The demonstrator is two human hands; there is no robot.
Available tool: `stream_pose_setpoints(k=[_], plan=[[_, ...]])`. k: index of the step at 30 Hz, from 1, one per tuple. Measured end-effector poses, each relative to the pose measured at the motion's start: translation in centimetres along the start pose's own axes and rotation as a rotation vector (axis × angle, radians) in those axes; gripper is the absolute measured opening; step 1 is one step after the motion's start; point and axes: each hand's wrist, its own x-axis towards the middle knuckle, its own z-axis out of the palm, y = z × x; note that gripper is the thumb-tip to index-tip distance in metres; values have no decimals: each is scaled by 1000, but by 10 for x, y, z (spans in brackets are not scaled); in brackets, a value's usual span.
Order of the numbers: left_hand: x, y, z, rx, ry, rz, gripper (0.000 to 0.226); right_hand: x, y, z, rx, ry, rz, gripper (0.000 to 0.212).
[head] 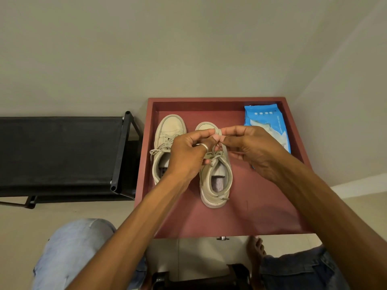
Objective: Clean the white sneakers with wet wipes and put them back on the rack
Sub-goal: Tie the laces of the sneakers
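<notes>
Two off-white sneakers stand side by side, toes pointing away from me, on a dark red tray-like table [261, 216]. The left sneaker [168, 130] has loose laces spilling to its left. Over the right sneaker [216, 185], my left hand [188, 153] and my right hand [251, 147] each pinch a loop of that shoe's lace [218, 132], fingertips almost meeting above its tongue. My hands hide the shoe's lacing. A blue pack of wet wipes [263, 118] lies at the table's back right, partly behind my right hand.
A black shoe rack [60, 149] with a fabric shelf stands to the left of the table, against the wall. My knees in jeans [75, 252] and a bare foot [256, 250] are at the bottom, on a pale tiled floor.
</notes>
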Motion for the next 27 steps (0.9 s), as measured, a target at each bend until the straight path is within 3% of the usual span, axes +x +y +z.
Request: stream_pose_setpoints(k=[19, 27], plan=[[6, 1, -8, 161, -25, 91, 13, 4, 4, 1, 9, 17, -55, 24], [9, 5, -12, 233, -42, 66, 14, 4, 2, -2, -35, -60, -80, 18]])
